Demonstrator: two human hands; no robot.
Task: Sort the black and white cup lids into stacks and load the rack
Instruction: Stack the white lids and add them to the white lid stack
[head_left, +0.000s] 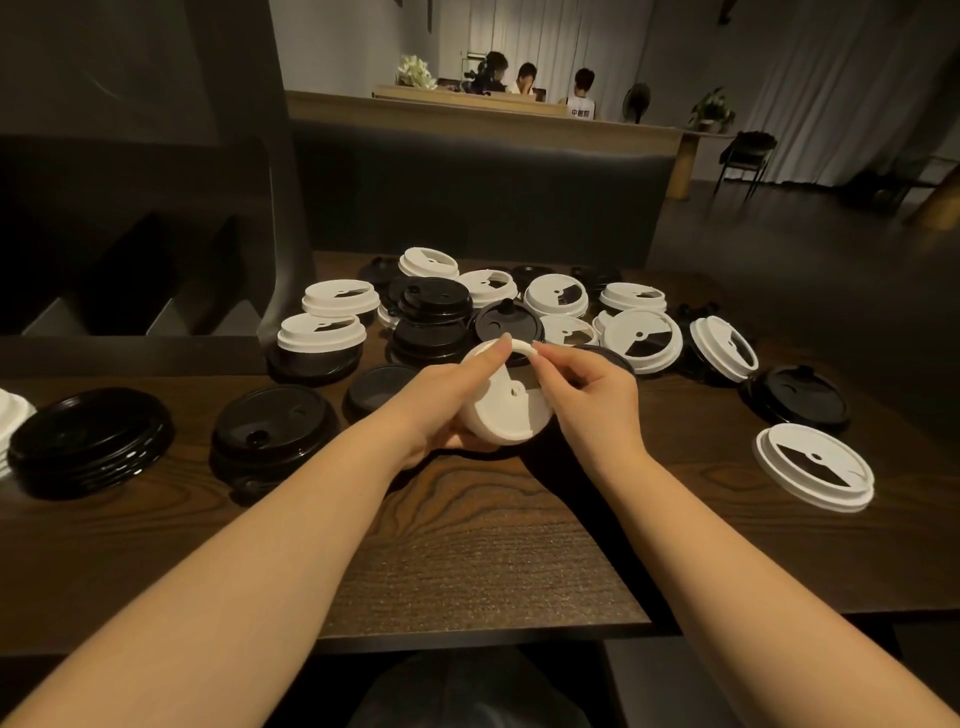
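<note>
Above the dark wooden table, our left hand cradles a small stack of white lids, while our right hand pinches its top rim, seemingly seating one more. We judge sorting is midway. Beyond, mixed black and white lids await picking; a black stack stands at left, the dark rack behind it.

Far seated person's white shirt: print, unreadable.

Dark wooden table, distant seated people, potted plant.
</note>
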